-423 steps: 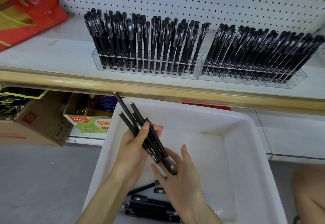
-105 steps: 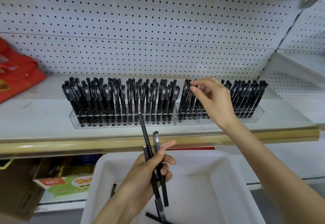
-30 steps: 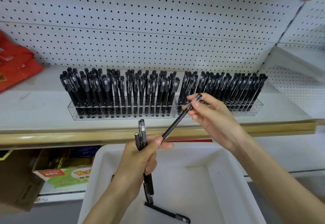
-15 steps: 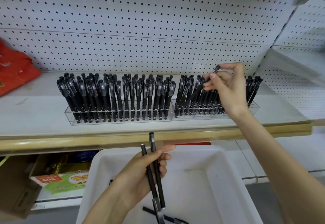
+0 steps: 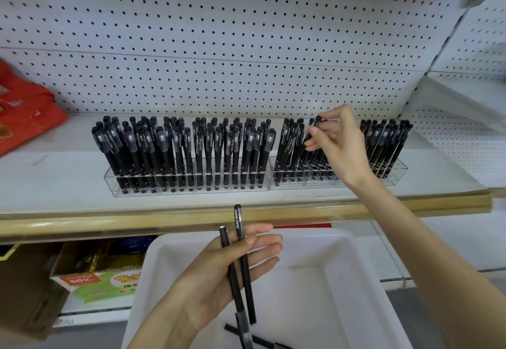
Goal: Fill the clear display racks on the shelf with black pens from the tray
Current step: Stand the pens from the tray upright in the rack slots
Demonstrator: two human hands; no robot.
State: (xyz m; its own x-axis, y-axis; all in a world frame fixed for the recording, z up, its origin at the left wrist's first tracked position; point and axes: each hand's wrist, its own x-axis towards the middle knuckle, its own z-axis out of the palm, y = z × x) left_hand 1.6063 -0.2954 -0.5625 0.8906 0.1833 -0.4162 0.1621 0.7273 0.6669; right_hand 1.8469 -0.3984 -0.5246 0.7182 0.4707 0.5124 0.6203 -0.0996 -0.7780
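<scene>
Seating one pen now: right hand (image 5: 336, 143) pinches a black pen (image 5: 315, 125) at the cap between thumb and forefinger, its other fingers loosely spread. The barrel runs down into the right rack (image 5: 395, 176), near its left-middle, with the cap about level with the neighbouring caps.

Change over the last half second: the pen was held high and tilted above the rack; it is now lowered among the others. Judgement: insertion almost done, and release is the remaining step. I cannot tell whether the tip has reached the bottom, as the hand hides the slot.

Left hand (image 5: 219, 272) hovers over the white tray (image 5: 356, 255), thumb clamping two spare pens (image 5: 243, 266) against nearly straight fingers. A second ago the right hand was drawing a pen out of this bundle, so the supply in hand is down to two.

A few loose pens (image 5: 262, 342) lie at the near end of the tray. The left rack (image 5: 115, 184) on the shelf (image 5: 54, 179) looks full, as it did 14 s back. Judgement: task in its late stage, with few pens left
</scene>
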